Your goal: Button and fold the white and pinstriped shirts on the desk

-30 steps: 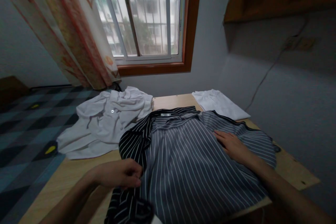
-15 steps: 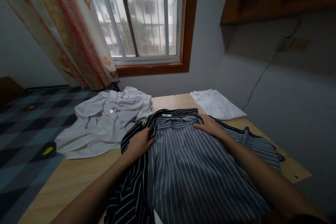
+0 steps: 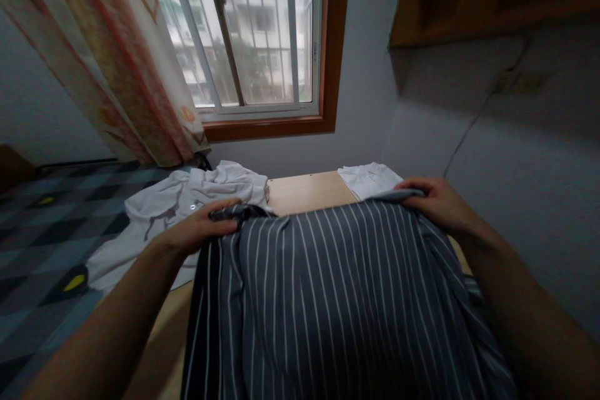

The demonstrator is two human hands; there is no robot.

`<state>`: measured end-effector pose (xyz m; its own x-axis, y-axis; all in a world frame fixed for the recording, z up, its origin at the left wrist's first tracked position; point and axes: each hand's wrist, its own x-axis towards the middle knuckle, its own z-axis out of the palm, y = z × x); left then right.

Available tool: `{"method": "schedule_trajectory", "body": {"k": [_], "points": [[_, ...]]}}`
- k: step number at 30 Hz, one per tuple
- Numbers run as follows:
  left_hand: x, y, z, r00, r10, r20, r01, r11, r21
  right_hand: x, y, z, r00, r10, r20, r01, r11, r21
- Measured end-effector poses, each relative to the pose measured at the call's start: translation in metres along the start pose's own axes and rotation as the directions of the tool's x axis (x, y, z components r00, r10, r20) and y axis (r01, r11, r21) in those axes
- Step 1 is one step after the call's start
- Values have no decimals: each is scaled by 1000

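Observation:
A dark striped shirt [image 3: 328, 287] hangs between my hands, its upper edge lifted off the wooden table. My left hand [image 3: 201, 225] pinches the cloth at the upper left, where the fabric bunches up. At the upper right, my right hand [image 3: 438, 203] is closed on a fold of the same shirt. The grey inner side with white stripes faces me. Its collar is out of sight behind the raised cloth, and the lower end runs out of view at the bottom.
Beyond my left hand lies a crumpled white shirt [image 3: 159, 212]. A folded white garment [image 3: 368, 180] sits at the back right of the wooden table [image 3: 304, 192]. To the left is a checked bedspread [image 3: 42, 250]. A wooden shelf [image 3: 450, 31] overhangs at the right.
Both hands have moved apart and raised the striped shirt, which lay flat before. They now grip its sides, and the collar has gone from sight.

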<state>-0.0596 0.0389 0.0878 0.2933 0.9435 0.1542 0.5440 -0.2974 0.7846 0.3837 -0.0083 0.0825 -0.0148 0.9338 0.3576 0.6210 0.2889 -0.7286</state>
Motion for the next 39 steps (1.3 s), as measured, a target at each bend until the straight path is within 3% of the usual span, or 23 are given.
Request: {"method": "schedule_trajectory", "body": {"k": [1,2,4,5,6,8,9,11,14,18,22,24,26,29,31,35,39], "points": [[23,7,3,1000,-12,-13,11,999,-41,20,-1,0,986,-50,-162,42,998,-54],[45,14,9,994,13,-110,-16,1000,-26,40,1,4,947,-108,-304,74,990,-120],[83,23,26,903,106,-417,-46,987,152,75,12,17,866,-215,-452,97,958,-270],[96,23,36,861,169,-479,-46,965,257,88,22,26,866,-239,-440,85,936,-342],[104,21,46,851,216,-479,-42,936,348,95,33,34,890,-230,-394,59,915,-399],[106,10,65,893,248,-376,-31,867,498,93,59,50,971,-130,-200,18,876,-483],[101,2,72,924,231,-305,-23,830,558,84,72,56,995,-61,-83,9,859,-512],[83,-15,84,968,187,-166,-32,750,660,54,97,65,994,40,100,21,838,-545],[45,-33,93,988,156,2,-107,670,734,-2,122,64,983,64,173,41,841,-540],[-17,-37,91,984,173,38,-146,669,728,-70,133,42,998,8,-61,-39,851,-523],[-84,-25,88,982,175,67,-172,700,693,-128,140,8,928,80,-364,-271,815,-512],[-111,-14,93,953,276,125,-288,701,652,-152,148,-2,884,175,-433,-415,721,-555],[-128,-1,103,886,388,254,-459,666,588,-170,157,-4,867,258,-426,-485,635,-602],[-133,15,125,754,405,518,-645,605,466,-180,165,6,881,324,-344,-473,606,-639],[-127,18,140,699,335,631,-671,613,418,-180,163,16,886,333,-322,-462,594,-658],[-112,3,160,702,243,670,-621,668,409,-175,152,24,875,300,-381,-485,532,-694],[-107,-13,162,718,272,640,-611,686,394,-183,151,12,824,274,-497,-566,436,-699]]}}
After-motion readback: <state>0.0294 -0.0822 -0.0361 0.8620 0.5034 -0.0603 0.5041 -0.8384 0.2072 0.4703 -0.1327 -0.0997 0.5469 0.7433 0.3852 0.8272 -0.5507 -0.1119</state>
